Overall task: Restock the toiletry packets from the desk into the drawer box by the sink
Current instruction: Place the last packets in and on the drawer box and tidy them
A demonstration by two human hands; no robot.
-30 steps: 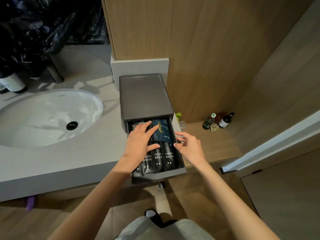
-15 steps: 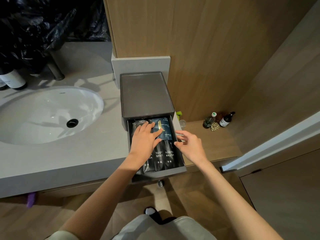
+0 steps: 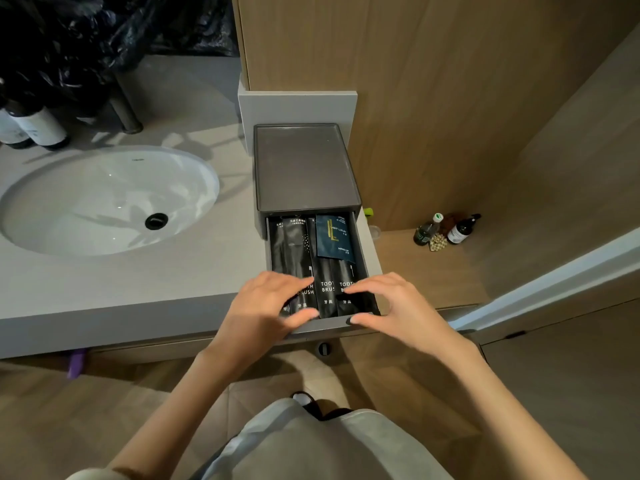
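Observation:
A grey drawer box [image 3: 304,168] stands on the counter to the right of the sink, its drawer [image 3: 364,258] pulled out toward me. Several black toothbrush packets [image 3: 327,299] lie side by side in the drawer. A dark blue packet [image 3: 334,239] rests on top of them at the back right. My left hand [image 3: 266,306] hovers over the drawer's front left, fingers spread, thumb near the front edge. My right hand [image 3: 391,306] is at the front right corner, fingers apart, thumb by the front lip. Neither hand holds a packet.
A white oval sink [image 3: 104,199] is set in the grey counter [image 3: 138,289] on the left, with bottles [image 3: 34,128] and black plastic bags [image 3: 86,36] behind it. A lower wooden shelf [image 3: 426,268] on the right carries small bottles [image 3: 446,230]. A white door edge [image 3: 554,275] angles in at the right.
My left hand let go of the blue packet, which now lies at the drawer's back right, and pulled back to the drawer's front. My right hand also moved to the front edge.

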